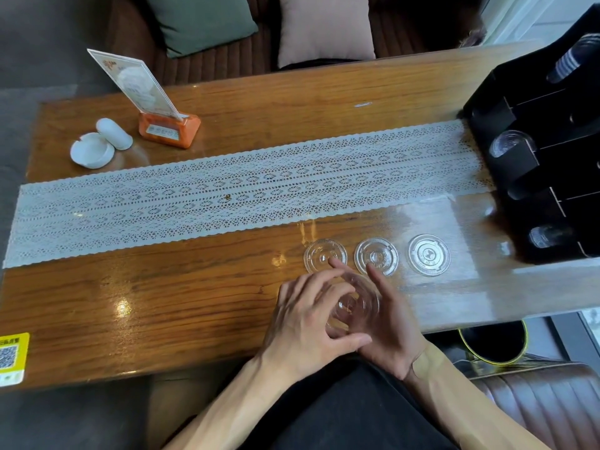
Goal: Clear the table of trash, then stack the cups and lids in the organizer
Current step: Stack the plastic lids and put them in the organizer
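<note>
Both hands hold a clear plastic cup [355,303] over the near edge of the wooden table [201,287]. My left hand [305,319] curls round its left side and my right hand [389,329] cradles its right side with the index finger straight. Three clear flat lids lie in a row just beyond: a left lid [324,254], a middle lid [376,256] and a right lid [429,254]. The black organizer [532,164] stands at the table's right end, with clear cups [509,142] showing in some of its slots.
A white lace runner [227,196] crosses the table's middle. At the far left stand an orange menu holder [168,128], a white ashtray [92,150] and a white shaker [114,133]. A yellow QR sticker [13,355] marks the near left edge. A black bin [493,342] sits below right.
</note>
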A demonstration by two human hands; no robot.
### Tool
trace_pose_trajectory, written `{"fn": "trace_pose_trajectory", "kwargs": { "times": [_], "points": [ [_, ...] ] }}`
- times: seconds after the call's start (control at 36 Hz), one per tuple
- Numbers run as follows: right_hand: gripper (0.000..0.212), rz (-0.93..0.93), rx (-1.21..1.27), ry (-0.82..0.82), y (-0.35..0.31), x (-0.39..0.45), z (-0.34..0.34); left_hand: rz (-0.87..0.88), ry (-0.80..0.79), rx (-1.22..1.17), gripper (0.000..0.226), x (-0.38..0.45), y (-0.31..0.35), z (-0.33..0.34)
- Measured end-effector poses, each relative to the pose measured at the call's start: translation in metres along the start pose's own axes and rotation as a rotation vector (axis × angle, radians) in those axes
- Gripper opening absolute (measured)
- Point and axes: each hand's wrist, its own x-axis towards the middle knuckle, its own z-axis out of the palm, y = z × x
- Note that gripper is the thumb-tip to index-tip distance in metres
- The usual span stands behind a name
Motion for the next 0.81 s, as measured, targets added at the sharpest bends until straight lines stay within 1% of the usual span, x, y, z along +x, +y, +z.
{"fn": "trace_pose_trajectory", "kwargs": {
  "times": [0.25,0.47,0.69,0.81],
  "points": [
    [0.054,-0.006,-0.018,0.021,-0.001,0.0,0.003,0.035,0.023,-0.035,0.064,0.001,-0.005,0.005],
    [0.061,0.051,-0.007,0.028,-0.004,0.0,0.004,0.08,-0.039,-0.03,0.066,0.003,-0.01,-0.001],
    [0.064,0.075,0.03,0.006,-0.005,0.003,0.001,0.049,-0.014,-0.014,0.063,0.002,-0.004,-0.001],
    [0.067,0.128,0.015,0.007,-0.009,0.004,-0.002,0.063,-0.075,-0.041,0.063,0.003,-0.006,-0.006]
  ]
}}
